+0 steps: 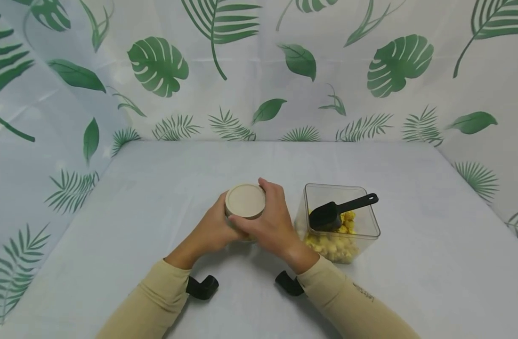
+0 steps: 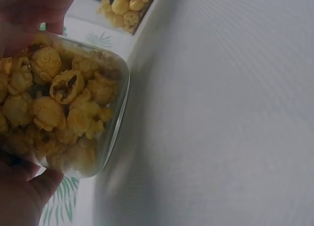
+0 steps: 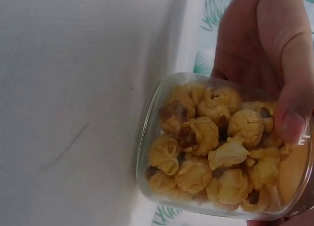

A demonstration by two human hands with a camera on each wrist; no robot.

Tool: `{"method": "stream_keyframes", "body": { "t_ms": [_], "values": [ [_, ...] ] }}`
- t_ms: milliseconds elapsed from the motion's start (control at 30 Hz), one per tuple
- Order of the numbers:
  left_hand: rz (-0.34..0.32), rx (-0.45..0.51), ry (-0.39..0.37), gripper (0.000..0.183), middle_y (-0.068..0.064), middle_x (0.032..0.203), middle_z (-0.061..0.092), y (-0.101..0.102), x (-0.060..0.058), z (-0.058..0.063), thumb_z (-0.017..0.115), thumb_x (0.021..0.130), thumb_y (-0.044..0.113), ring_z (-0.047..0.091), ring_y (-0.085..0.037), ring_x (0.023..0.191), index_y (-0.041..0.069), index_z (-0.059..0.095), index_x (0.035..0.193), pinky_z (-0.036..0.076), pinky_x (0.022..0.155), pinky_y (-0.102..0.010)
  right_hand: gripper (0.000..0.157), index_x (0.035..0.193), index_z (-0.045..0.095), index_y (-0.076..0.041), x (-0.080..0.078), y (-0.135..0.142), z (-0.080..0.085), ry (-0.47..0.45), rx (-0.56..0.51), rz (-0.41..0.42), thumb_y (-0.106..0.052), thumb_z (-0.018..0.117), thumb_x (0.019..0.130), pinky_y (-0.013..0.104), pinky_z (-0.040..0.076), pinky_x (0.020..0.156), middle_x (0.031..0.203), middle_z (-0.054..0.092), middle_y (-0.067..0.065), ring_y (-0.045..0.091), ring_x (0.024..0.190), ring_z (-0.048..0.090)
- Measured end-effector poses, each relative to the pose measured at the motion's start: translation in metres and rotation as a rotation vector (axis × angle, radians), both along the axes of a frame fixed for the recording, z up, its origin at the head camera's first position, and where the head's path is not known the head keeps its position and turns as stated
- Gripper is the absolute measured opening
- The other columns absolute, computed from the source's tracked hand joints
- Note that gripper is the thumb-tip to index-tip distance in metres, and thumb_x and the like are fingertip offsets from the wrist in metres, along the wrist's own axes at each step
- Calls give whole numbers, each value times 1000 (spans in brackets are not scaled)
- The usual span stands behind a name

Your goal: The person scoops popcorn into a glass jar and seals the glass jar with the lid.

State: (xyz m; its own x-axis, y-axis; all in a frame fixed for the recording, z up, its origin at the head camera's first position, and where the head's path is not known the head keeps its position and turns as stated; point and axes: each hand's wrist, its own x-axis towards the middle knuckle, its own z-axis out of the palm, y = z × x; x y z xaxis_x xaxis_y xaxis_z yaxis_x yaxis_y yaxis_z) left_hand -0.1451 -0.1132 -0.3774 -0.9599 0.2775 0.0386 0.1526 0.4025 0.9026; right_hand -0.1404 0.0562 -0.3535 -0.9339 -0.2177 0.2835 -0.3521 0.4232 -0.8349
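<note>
A glass jar (image 2: 66, 108) of caramel-coloured popcorn with a cream lid (image 1: 245, 201) stands upright between both hands, in the middle of the head view. My left hand (image 1: 212, 228) grips the jar's side. From the right, my right hand (image 1: 273, 226) curls around the lid's rim, fingers at its far side and thumb at the near side. Popcorn fills much of the jar (image 3: 211, 152) in the right wrist view, where a thumb presses the glass near the top.
Right of the hands stands a clear square container (image 1: 369, 223) of yellow popcorn. A black scoop (image 1: 327, 216) lies in it, handle over the right rim. Black wrist-worn pieces stick out by the sleeves. A leaf-patterned curtain (image 1: 238, 94) backs the white table (image 1: 136, 197).
</note>
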Motion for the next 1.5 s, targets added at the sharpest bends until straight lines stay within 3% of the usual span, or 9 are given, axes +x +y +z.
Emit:
{"method": "stream_keyframes", "body": {
  "t_ms": [233,400,567,733,1000,1333,1500],
  "values": [
    [13,-65,28,98,-19,147,46,0,-1,1,80,75,17,42,-32,136,1,26,155,34,111,-53,89,153,30,2,-3,3,-2,20,-34,114,-20,72,78,52,42,101,149,40,21,35,124,48],
    [21,-49,33,98,-18,148,44,1,0,1,81,75,17,41,-31,137,0,27,154,33,111,-53,85,149,34,6,-1,2,-4,78,-6,71,-20,75,79,54,44,98,144,43,24,38,121,50],
    [28,-26,20,101,-15,151,42,3,2,1,85,76,20,40,-29,138,3,25,156,35,110,-53,86,144,39,10,3,-6,-6,169,27,-48,-21,82,77,55,46,95,136,45,29,41,117,51],
    [26,-4,4,104,-16,150,43,3,2,-1,87,76,19,44,-30,134,4,24,156,38,108,-53,93,145,40,7,4,-11,-5,113,27,-111,-30,87,74,54,47,93,132,42,27,39,113,50],
    [23,-43,20,95,-16,149,44,2,1,0,80,78,17,40,-31,138,2,26,155,33,111,-54,88,150,32,7,0,1,-5,100,1,60,-19,75,78,54,44,99,148,40,24,38,125,48],
    [18,2,8,101,-13,148,45,4,1,2,86,76,18,45,-28,133,5,25,156,38,107,-52,97,146,39,8,3,-4,-6,141,23,-110,-32,89,73,53,46,95,132,48,25,37,115,50],
    [21,-36,18,98,-15,149,44,3,0,1,83,77,15,42,-30,136,4,26,156,37,109,-53,93,150,33,7,2,-1,-7,94,-7,-19,-25,82,78,54,43,99,143,42,25,38,123,48]
  ]
}}
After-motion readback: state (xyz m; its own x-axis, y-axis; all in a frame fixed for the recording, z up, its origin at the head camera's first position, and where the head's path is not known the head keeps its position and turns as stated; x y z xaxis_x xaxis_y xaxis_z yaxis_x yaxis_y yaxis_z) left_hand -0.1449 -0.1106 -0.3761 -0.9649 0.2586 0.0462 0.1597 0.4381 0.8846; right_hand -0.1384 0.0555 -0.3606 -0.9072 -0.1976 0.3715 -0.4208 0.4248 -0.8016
